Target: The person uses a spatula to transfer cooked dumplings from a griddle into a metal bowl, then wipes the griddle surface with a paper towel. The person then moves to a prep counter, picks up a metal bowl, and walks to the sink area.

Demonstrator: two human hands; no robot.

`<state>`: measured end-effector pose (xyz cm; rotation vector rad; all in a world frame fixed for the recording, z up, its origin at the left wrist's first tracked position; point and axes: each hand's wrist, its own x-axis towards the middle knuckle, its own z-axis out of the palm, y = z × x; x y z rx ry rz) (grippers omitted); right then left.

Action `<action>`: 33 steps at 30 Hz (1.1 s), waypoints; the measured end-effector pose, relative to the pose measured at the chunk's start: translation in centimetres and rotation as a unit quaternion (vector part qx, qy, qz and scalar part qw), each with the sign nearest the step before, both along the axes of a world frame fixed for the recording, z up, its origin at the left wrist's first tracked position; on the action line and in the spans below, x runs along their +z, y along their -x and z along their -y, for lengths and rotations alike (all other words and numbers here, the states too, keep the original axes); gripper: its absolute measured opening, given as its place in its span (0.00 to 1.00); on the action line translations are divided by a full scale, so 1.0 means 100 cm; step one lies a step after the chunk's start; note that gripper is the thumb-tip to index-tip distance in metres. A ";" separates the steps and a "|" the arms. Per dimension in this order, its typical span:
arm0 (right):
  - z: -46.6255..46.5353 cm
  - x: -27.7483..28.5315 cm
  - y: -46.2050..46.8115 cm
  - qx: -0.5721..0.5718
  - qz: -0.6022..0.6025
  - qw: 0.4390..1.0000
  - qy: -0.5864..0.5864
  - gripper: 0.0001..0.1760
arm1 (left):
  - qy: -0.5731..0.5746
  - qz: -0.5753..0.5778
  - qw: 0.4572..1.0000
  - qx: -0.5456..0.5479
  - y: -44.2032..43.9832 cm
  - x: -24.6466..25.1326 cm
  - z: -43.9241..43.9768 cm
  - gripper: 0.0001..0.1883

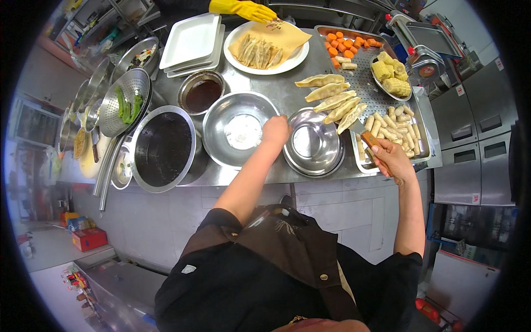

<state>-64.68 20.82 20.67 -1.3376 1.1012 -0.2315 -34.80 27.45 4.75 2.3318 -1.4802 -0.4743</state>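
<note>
My left hand (277,129) is closed at the right rim of a large steel bowl (220,124), its fingertips hidden. In my right hand (390,159) is the wooden handle of a spatula (370,140). Several long dumplings (335,101) lie side by side in a slanting row at the spatula's blade, which is mostly hidden under the nearest ones. Below them stand stacked smaller steel bowls (307,143). More dumplings (258,54) lie on brown paper on a white oval plate (305,54) at the far side.
A yellow-gloved hand (249,10) of another person touches the paper. Carrots (344,45) and a bowl of corn (390,74) are on a perforated tray (321,31); pale sticks fill another tray (425,155). Leftward stand a pot of dark liquid (164,147), sauce bowl (203,93), strainer (108,99) and white trays (191,41).
</note>
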 end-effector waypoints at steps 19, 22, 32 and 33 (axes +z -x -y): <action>0.011 0.005 -0.014 0.023 0.021 1.000 -0.002 0.21 | 0.064 -0.397 0.900 0.166 -0.087 0.022 -0.307 0.32; 0.012 0.000 -0.020 0.036 0.023 0.999 -0.001 0.20 | -0.185 -0.254 0.908 0.278 -0.110 0.017 -0.472 0.26; 0.013 -0.028 -0.030 0.036 0.018 0.999 -0.003 0.18 | -0.413 0.033 0.834 0.363 -0.069 -0.022 -0.564 0.20; 0.015 -0.028 -0.032 0.040 0.019 0.999 0.001 0.18 | -0.393 0.035 0.839 0.374 -0.065 -0.008 -0.532 0.22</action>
